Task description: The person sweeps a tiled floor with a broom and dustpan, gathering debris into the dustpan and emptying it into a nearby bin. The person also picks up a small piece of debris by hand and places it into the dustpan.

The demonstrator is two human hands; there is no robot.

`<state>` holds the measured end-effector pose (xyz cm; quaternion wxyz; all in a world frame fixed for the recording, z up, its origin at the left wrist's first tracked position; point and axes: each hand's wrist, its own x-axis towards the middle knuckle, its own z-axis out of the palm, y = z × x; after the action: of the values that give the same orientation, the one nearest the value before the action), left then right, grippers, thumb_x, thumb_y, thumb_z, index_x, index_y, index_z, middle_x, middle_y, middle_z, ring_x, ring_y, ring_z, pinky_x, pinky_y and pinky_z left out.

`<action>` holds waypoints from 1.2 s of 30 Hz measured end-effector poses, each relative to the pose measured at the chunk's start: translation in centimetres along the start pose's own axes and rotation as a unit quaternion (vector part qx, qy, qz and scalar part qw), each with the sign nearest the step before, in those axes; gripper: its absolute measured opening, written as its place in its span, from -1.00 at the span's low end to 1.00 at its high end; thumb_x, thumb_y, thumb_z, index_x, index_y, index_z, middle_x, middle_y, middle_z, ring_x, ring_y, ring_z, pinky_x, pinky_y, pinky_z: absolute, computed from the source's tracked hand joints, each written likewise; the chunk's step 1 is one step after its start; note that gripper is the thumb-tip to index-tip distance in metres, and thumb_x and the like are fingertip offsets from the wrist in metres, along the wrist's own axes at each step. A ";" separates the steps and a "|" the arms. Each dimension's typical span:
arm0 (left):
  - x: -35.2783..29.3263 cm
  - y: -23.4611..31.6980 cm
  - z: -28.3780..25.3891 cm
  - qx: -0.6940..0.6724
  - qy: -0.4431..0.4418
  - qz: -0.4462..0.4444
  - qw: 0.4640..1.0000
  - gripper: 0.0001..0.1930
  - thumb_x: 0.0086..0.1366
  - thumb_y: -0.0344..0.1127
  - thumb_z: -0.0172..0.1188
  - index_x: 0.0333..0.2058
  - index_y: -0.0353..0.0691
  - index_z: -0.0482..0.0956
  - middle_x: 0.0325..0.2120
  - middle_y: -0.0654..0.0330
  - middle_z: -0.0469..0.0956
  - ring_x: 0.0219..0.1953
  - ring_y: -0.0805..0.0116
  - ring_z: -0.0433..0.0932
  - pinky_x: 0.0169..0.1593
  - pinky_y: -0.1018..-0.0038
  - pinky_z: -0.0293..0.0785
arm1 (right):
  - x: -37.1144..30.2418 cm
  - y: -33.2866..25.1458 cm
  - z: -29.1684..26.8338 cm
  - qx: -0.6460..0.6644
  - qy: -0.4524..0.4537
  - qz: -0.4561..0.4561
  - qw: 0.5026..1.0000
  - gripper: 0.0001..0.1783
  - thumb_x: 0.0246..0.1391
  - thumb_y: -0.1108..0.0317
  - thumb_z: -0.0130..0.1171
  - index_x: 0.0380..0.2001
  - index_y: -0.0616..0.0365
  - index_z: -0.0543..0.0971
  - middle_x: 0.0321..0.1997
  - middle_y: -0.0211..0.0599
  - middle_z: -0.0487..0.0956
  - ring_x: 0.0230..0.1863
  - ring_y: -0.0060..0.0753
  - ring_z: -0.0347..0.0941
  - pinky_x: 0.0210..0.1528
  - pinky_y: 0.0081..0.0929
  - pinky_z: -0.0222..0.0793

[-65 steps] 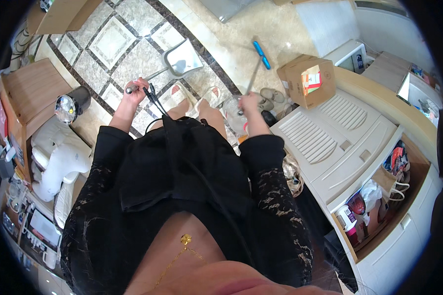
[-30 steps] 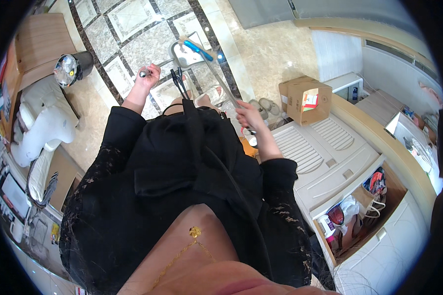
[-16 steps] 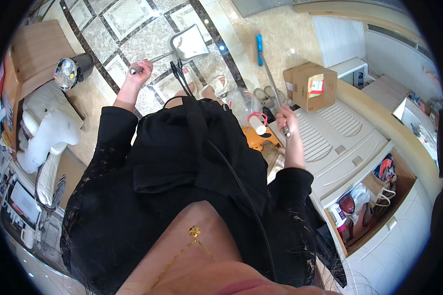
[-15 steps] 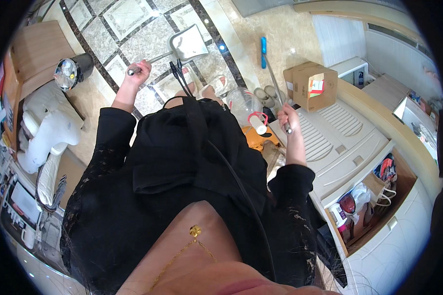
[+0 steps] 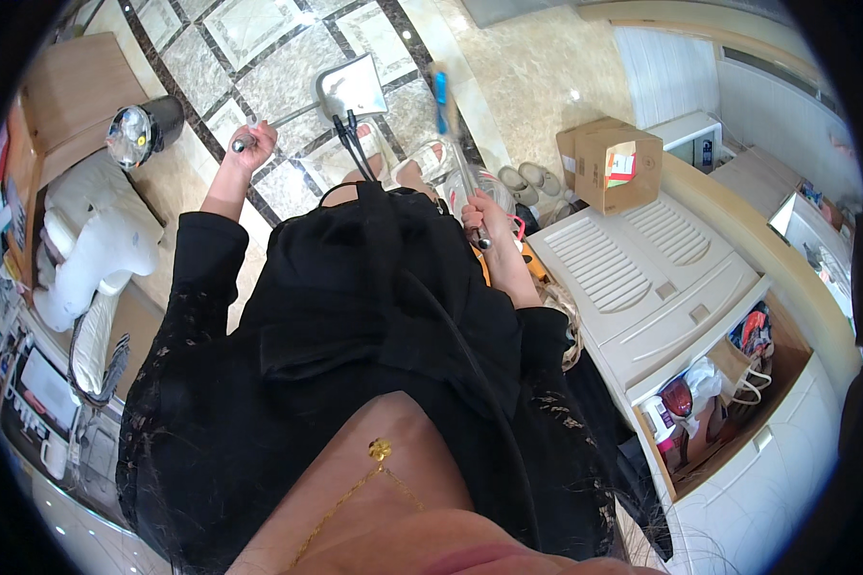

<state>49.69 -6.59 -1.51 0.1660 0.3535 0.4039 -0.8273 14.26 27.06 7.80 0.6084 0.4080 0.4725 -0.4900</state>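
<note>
My left hand (image 5: 255,146) is closed around the handle of a long-handled dustpan (image 5: 353,88). Its shiny, pale pan is out over the tiled floor, beyond my feet. My right hand (image 5: 490,217) grips the grey metal handle of a broom. The blue broom head (image 5: 440,98) is a little to the right of the dustpan, with a gap between them. Motion smears the head somewhat, and I cannot tell whether its bristles touch the floor.
Black cables hang in front of me above my slippers (image 5: 420,165). Right of them are a pair of shoes (image 5: 530,180), a cardboard box (image 5: 612,165) and a pale cabinet (image 5: 633,278) with an open drawer (image 5: 719,412). A black bin (image 5: 163,122) stands at the left.
My right hand has swung the broom leftward, bringing its blue head closer to the dustpan. My left hand and the dustpan have shifted slightly left.
</note>
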 end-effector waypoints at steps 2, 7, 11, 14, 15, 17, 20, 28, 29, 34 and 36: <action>0.0 0.6 -0.4 -0.007 0.008 0.013 1.000 -0.78 0.18 -0.39 -0.20 -0.53 -0.46 0.29 -0.63 0.12 0.30 -0.60 0.36 0.36 -0.62 0.63 0.48 | -1.9 -0.7 0.3 0.099 -0.115 0.090 0.984 -0.97 0.11 0.42 -0.14 -0.36 0.09 0.28 -0.73 -0.53 0.16 -0.82 -0.68 0.06 -0.82 -0.70 0.06; 0.0 1.0 -1.6 -0.042 -0.018 0.035 0.998 -0.79 0.18 -0.38 -0.22 -0.56 -0.39 0.25 -0.66 0.16 0.28 -0.63 0.38 0.34 -0.63 0.59 0.47 | -7.9 -3.4 0.5 0.241 -0.218 0.208 0.922 -0.74 0.20 0.22 -0.25 -0.32 0.21 0.31 -0.71 -0.49 0.15 -0.81 -0.71 0.04 -0.83 -0.78 0.06; -0.5 -0.1 -2.4 -0.051 -0.046 0.048 0.996 -0.86 0.04 -0.45 -0.14 -0.50 -0.46 0.27 -0.61 0.11 0.29 -0.58 0.36 0.37 -0.61 0.62 0.49 | -9.7 -5.2 4.5 -0.228 -0.051 -0.049 0.971 -0.45 0.10 0.43 -0.11 0.17 -0.03 0.07 -0.68 -0.40 0.22 -0.79 -0.71 0.05 -0.83 -0.79 -0.03; -1.1 -0.9 -3.0 -0.074 -0.049 0.046 0.995 -0.77 0.19 -0.38 -0.23 -0.60 -0.36 0.25 -0.66 0.18 0.28 -0.63 0.39 0.33 -0.61 0.58 0.44 | -7.4 -8.0 10.2 -0.396 -0.053 -0.140 0.906 -0.35 -0.02 0.51 -0.04 0.17 0.15 0.04 -0.71 -0.40 0.28 -0.80 -0.67 0.11 -0.83 -0.73 0.00; -1.3 -1.1 -3.3 -0.078 -0.050 0.062 0.994 -0.80 0.16 -0.40 -0.21 -0.57 -0.39 0.26 -0.66 0.16 0.29 -0.63 0.39 0.34 -0.62 0.60 0.45 | -6.1 -9.0 12.3 -0.438 -0.026 -0.169 0.882 -0.35 -0.04 0.52 -0.03 0.17 0.19 0.05 -0.72 -0.38 0.30 -0.82 -0.66 0.13 -0.83 -0.70 0.02; -1.8 -1.5 -4.0 -0.102 -0.085 0.066 0.989 -0.83 0.11 -0.43 -0.19 -0.52 -0.45 0.28 -0.64 0.12 0.30 -0.62 0.38 0.36 -0.63 0.62 0.48 | -3.1 -11.0 16.5 -0.494 -0.060 -0.200 0.844 -0.38 -0.04 0.53 -0.05 0.14 0.27 0.08 -0.74 -0.36 0.32 -0.84 -0.61 0.15 -0.83 -0.63 0.06; -2.5 -1.8 -5.1 -0.132 -0.099 0.081 0.983 -0.82 0.13 -0.42 -0.16 -0.53 -0.45 0.28 -0.64 0.13 0.30 -0.62 0.38 0.36 -0.63 0.62 0.48 | 2.2 -12.7 21.9 -0.525 -0.069 -0.256 0.809 -0.54 -0.01 0.52 -0.06 0.00 0.30 0.17 -0.74 -0.38 0.28 -0.82 -0.61 0.15 -0.84 -0.65 0.04; -3.3 -3.5 -7.3 -0.242 -0.225 0.123 0.936 -0.89 -0.14 -0.61 -0.04 -0.53 -0.47 0.28 -0.57 0.06 0.29 -0.53 0.32 0.35 -0.53 0.58 0.52 | 13.0 -8.0 25.0 -0.626 -0.015 -0.251 0.738 -0.47 -0.06 0.56 -0.10 0.06 0.32 0.15 -0.77 -0.27 0.33 -0.86 -0.47 0.21 -0.86 -0.49 0.13; -3.3 -3.6 -7.6 -0.253 -0.248 0.120 0.927 -0.85 -0.20 -0.65 -0.02 -0.53 -0.47 0.29 -0.56 0.05 0.30 -0.53 0.31 0.36 -0.52 0.58 0.52 | 12.7 -6.1 23.8 -0.649 -0.019 -0.237 0.722 -0.39 -0.08 0.57 -0.08 0.11 0.32 0.09 -0.77 -0.28 0.33 -0.86 -0.46 0.21 -0.86 -0.49 0.14; -3.4 -1.9 -8.7 -0.287 -0.263 0.145 0.910 -0.84 -0.26 -0.66 0.01 -0.58 -0.43 0.28 -0.58 0.06 0.31 -0.53 0.29 0.38 -0.50 0.53 0.54 | 6.4 1.2 19.6 -0.614 -0.055 -0.056 0.785 -0.44 -0.01 0.53 -0.09 0.13 0.12 0.15 -0.77 -0.41 0.26 -0.85 -0.58 0.12 -0.83 -0.59 0.06; -3.6 -1.0 -9.0 -0.305 -0.255 0.150 0.905 -0.83 -0.28 -0.64 0.03 -0.59 -0.41 0.28 -0.59 0.07 0.31 -0.55 0.29 0.38 -0.53 0.52 0.54 | 3.9 1.0 21.1 -0.553 -0.053 0.020 0.831 -0.48 0.03 0.49 -0.10 0.12 0.10 0.16 -0.76 -0.42 0.25 -0.86 -0.63 0.07 -0.85 -0.66 0.01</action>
<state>55.64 1.08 -2.20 0.4848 0.1192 0.5225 -0.6912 19.26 6.19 8.71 0.7658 -0.0140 0.6239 -0.1554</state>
